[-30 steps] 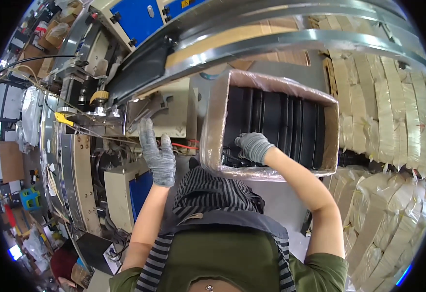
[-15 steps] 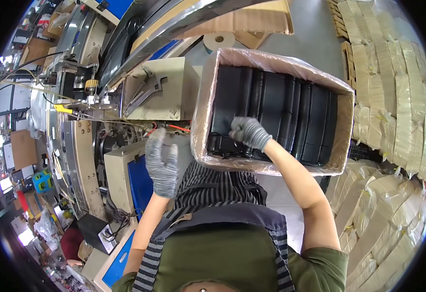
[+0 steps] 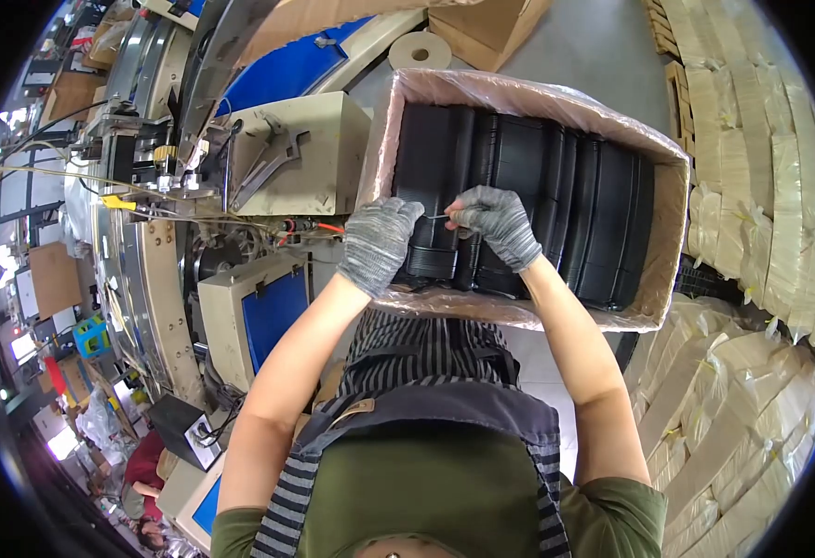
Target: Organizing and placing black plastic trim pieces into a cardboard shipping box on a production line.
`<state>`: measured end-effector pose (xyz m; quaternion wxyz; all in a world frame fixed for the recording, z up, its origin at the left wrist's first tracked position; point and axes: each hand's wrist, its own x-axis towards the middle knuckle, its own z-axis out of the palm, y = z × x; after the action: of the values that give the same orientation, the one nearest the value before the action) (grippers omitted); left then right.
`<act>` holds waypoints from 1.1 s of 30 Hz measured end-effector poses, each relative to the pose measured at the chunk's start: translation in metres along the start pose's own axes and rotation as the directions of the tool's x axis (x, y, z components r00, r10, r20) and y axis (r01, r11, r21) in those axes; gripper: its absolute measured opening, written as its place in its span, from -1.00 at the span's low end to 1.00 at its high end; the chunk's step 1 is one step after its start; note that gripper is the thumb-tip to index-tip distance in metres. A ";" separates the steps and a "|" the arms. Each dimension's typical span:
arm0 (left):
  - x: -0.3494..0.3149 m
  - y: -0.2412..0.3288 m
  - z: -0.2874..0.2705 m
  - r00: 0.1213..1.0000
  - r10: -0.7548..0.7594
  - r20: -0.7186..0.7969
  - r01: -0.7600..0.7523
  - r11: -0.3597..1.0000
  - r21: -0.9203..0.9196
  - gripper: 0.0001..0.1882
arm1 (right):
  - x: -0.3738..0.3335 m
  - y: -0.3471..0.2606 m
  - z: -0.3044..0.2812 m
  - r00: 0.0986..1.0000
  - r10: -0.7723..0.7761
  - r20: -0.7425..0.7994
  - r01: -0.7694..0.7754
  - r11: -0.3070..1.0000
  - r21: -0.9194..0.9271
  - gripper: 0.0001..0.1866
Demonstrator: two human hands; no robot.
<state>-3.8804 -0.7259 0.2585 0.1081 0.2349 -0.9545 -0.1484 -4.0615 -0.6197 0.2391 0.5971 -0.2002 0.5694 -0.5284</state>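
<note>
One thin strip (image 3: 435, 217), between left fingers (image 3: 409, 213) and right fingers (image 3: 472, 199), both pinching it, over black packs (image 3: 521, 153)

Wears a dark grey apron (image 3: 454, 409) with black-and-grey stripes (image 3: 426, 358), striped straps (image 3: 282, 502) at the apron's two sides and a small tan tag (image 3: 359, 406) near its left edge; under the apron, an olive-green short-sleeved shirt (image 3: 426, 488); beyond it, mottled grey knit gloves (image 3: 377, 244).

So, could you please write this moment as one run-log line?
left hand: pinching thin strip | right hand: pinching its other end | below: black bundles inside plastic-lined carton | strip material: unclear
</note>
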 end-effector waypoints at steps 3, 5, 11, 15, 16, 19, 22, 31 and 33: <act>0.007 -0.001 0.006 0.991 0.062 0.118 -0.083 0.980 0.183 -0.79 | 0.012 0.038 -0.006 0.986 -0.158 0.058 0.168 0.950 -0.265 -0.85; 0.011 0.009 -0.007 0.986 0.075 0.151 -0.097 0.984 0.146 -0.75 | 0.021 0.061 -0.006 0.925 -0.330 0.187 0.356 0.583 -0.730 -0.81; -0.022 -0.001 -0.049 0.963 -0.200 -0.180 0.178 0.975 -0.130 -0.69 | 0.025 0.092 0.008 0.847 -0.333 0.414 0.475 0.125 -0.871 -0.76; -0.059 -0.013 -0.057 0.865 -0.436 -0.250 0.391 0.896 -0.210 -0.71 | 0.019 0.080 0.018 0.866 -0.214 0.451 0.464 0.012 -0.886 -0.79; -0.065 -0.012 -0.059 0.860 -0.443 -0.254 0.398 0.893 -0.208 -0.71 | 0.017 0.075 0.022 0.871 -0.198 0.449 0.452 -0.036 -0.892 -0.79; -0.082 -0.001 -0.063 0.870 -0.419 -0.260 0.376 0.905 -0.198 -0.75 | 0.011 0.047 0.036 0.832 0.025 0.554 0.554 -0.026 -0.832 -0.78; -0.092 0.006 -0.059 0.872 -0.419 -0.253 0.386 0.906 -0.174 -0.74 | 0.012 0.066 0.028 0.630 -0.029 0.776 0.774 0.109 -0.624 -0.76; -0.097 0.009 -0.052 0.842 -0.464 -0.275 0.408 0.882 -0.236 -0.70 | 0.016 0.068 0.040 0.636 0.139 0.759 0.720 0.244 -0.649 -0.69; -0.093 0.010 -0.055 0.838 -0.482 -0.257 0.436 0.873 -0.217 -0.72 | 0.016 0.075 0.037 0.628 0.090 0.773 0.727 0.288 -0.624 -0.69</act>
<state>-3.7890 -0.6859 0.3008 0.2316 0.4685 -0.8280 -0.2033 -4.0015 -0.6199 0.1789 0.4068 -0.7952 0.4332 -0.1208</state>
